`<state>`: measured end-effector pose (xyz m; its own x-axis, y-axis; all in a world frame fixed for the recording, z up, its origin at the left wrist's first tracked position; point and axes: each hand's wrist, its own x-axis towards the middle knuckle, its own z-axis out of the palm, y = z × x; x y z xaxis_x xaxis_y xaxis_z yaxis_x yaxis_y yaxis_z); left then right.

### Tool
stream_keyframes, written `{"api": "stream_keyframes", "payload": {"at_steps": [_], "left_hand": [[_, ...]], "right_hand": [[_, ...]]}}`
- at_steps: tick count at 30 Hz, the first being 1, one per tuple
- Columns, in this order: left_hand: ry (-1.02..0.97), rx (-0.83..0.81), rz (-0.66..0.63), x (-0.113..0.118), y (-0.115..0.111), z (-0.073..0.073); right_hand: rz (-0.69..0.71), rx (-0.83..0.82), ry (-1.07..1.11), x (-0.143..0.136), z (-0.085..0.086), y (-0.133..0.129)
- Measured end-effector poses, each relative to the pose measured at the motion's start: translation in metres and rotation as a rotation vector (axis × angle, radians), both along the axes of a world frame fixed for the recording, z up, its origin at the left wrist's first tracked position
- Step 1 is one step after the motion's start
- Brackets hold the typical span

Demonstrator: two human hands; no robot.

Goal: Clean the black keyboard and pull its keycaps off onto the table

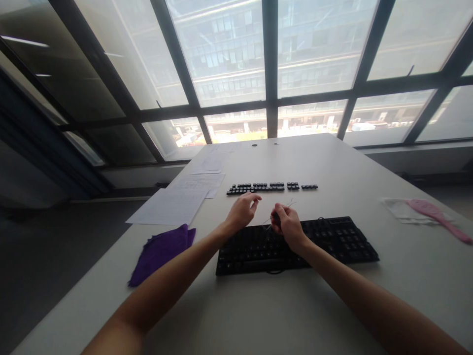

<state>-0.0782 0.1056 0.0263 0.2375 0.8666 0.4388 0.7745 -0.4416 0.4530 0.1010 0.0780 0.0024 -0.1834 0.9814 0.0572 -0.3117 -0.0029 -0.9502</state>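
A black keyboard lies in front of me, its upper left rows without keycaps. My right hand is closed over the keyboard's middle, gripping a wire keycap puller. Thin wire loops stick out on both sides of that fist, and the puller's grip is mostly hidden by the fingers. Just beyond the keyboard's top edge hovers my left hand, its fingers loosely bent and apart, holding nothing that I can see. Past its fingertips, removed black keycaps stand lined up in rows on the white table.
On the table's left side are printed papers and a folded purple cloth. To the right, a pink hairbrush rests on a white cloth. Large windows rise behind the far table edge.
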Motion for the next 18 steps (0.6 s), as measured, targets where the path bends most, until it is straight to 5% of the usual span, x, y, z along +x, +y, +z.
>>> {"api": "stream_keyframes", "payload": {"at_steps": [6,18], "left_hand": [[-0.042,-0.075,-0.081,0.016,-0.068,-0.022],[0.023,-0.063,-0.159,-0.006,-0.070,-0.025]], "right_hand": [[0.042,0.430,-0.464,0.004,0.002,-0.007],[0.126,0.511,-0.625,-0.011,0.005,-0.018]]}}
